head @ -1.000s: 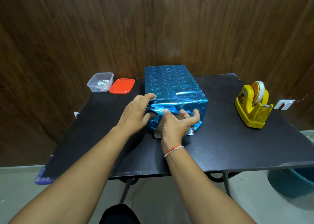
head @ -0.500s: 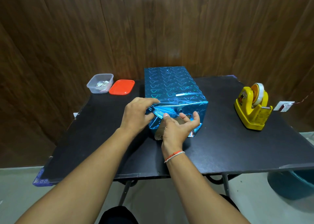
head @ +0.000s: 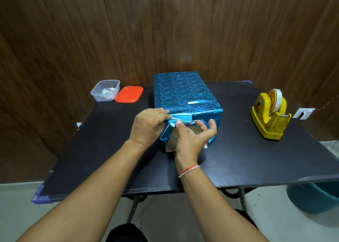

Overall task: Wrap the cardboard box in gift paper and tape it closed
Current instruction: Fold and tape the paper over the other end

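Observation:
The cardboard box stands lengthwise in the middle of the black table, covered in shiny blue gift paper with a heart pattern. Its near end is still open, and bare cardboard shows under loose paper flaps. My left hand grips the folded paper at the near-left top corner, fingers lying on the top edge. My right hand is in front of the open end, its thumb pressing the top flap and its fingers spread toward the right flap. A yellow tape dispenser with a roll of tape sits to the right.
A clear plastic tub with small scraps and its red lid lie at the back left of the table. A wooden wall stands close behind. A blue bucket sits on the floor at the lower right.
My left hand has slid up from the side of the near end onto the top edge, drawing the left flap in. My right hand has stayed at the open end, its thumb slightly higher.

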